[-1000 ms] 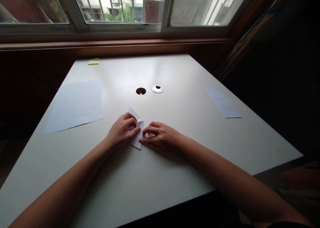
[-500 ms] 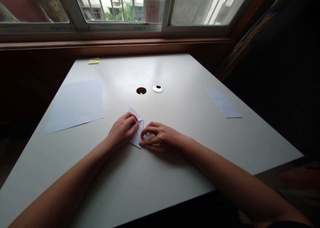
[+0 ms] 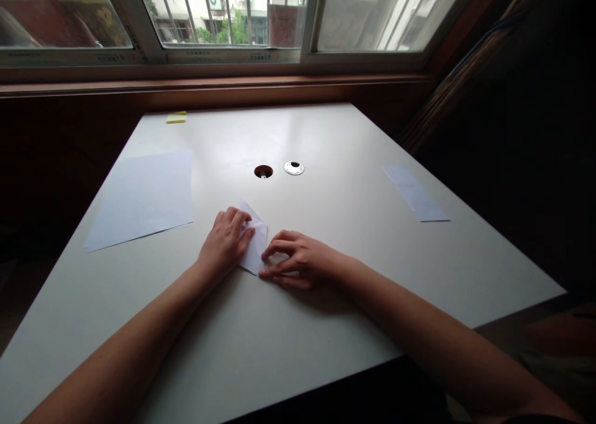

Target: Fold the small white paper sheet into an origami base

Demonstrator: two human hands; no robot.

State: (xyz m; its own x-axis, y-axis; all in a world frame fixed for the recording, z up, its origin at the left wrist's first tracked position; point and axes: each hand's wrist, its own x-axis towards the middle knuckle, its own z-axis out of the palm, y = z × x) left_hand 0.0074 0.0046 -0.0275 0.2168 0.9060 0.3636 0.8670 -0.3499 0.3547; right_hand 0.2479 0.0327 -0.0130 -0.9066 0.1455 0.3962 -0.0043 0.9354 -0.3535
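Note:
A small folded sheet of white paper [image 3: 256,248] lies on the white table [image 3: 298,324] between my hands, its pointed end toward the window. My left hand [image 3: 226,236] rests over the paper's left side, fingers curled and thumb on its surface, gripping that edge. My right hand [image 3: 298,257] is at the lower right edge, fingers bent, with thumb and fingertips touching the paper near its bottom corner. The part of the paper under my left fingers is hidden.
A large white sheet [image 3: 144,194] lies at the left, and a narrow folded paper strip [image 3: 416,194] at the right. Toward the back are a cable hole [image 3: 263,172], its round metal cover [image 3: 293,167] and a yellow sticky-note pad [image 3: 176,117]. A window [image 3: 228,14] stands behind.
My left hand has shifted slightly left, and the paper flap that stood up near its fingers now lies flatter. My right hand has stayed nearly in place.

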